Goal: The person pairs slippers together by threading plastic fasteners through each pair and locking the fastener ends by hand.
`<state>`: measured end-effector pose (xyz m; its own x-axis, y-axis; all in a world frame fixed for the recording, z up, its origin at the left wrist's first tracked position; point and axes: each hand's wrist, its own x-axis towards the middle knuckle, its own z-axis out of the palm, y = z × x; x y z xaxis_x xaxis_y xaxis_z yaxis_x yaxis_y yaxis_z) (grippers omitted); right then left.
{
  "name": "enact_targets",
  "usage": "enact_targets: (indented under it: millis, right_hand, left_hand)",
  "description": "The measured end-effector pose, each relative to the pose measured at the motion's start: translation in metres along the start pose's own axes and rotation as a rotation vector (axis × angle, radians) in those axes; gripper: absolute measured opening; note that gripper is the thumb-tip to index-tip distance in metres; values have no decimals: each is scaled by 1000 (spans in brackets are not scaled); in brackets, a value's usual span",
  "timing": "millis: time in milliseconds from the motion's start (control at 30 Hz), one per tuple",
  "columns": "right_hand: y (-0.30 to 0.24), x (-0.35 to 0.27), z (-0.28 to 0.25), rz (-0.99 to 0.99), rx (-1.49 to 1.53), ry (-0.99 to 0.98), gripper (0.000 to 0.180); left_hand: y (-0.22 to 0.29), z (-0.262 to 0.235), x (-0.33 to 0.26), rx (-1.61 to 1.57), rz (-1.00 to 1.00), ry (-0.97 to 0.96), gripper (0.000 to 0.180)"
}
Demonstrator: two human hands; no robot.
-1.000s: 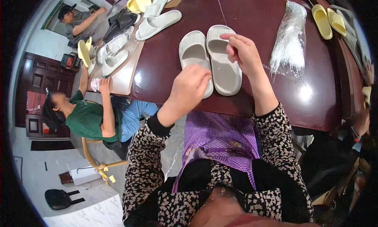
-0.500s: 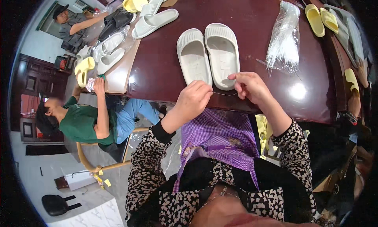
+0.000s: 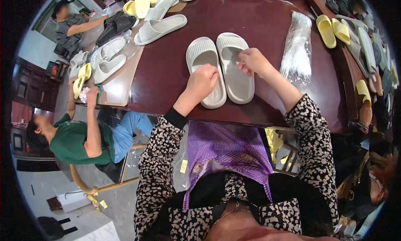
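A pair of off-white slide slippers, the left one [image 3: 201, 53] and the right one [image 3: 241, 87], lies side by side on the dark red table [image 3: 167, 82], straps away from me. Over the left slipper's footbed is my left hand [image 3: 203, 81], its fingers closed in a pinch. My right hand [image 3: 253, 62] hovers at the right slipper, by the strap's inner edge, with bent fingers pressed together. Whatever the fingertips hold is too fine to make out. Right of the slippers lies a clear bag with a bundle of thin white strands [image 3: 296, 53].
Pale slippers [image 3: 161, 29], a black pair [image 3: 116, 30] and yellow ones cover the far left. A yellow pair [image 3: 326, 31] lies at the right, near more slippers. A person in green [image 3: 83, 136] sits left, handling a yellow slipper; another person's hand [image 3: 366, 112] is at right.
Both hands have moved from the slippers' near ends up over the footbeds. The thin strand seen between them before no longer shows. The view has shifted slightly.
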<state>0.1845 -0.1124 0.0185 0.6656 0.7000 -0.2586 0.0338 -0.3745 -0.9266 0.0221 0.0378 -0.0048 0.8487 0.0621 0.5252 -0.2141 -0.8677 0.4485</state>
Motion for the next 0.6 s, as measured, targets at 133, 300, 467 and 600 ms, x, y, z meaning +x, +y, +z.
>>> enact_targets:
  millis: [133,300,467,600]
  right_hand:
    - [-6,8,19,-137,-110,96,24]
    - [-17,-9,19,-201,-196,163,25]
    - [-21,23,-22,-257,-321,293,27]
    - [-6,80,-43,-215,-542,423,30]
  left_hand:
    - [-15,4,15,53,-31,54,9]
    - [-29,13,18,113,-69,114,9]
    - [-33,14,21,163,-45,164,6]
    - [-42,23,16,146,-44,189,5]
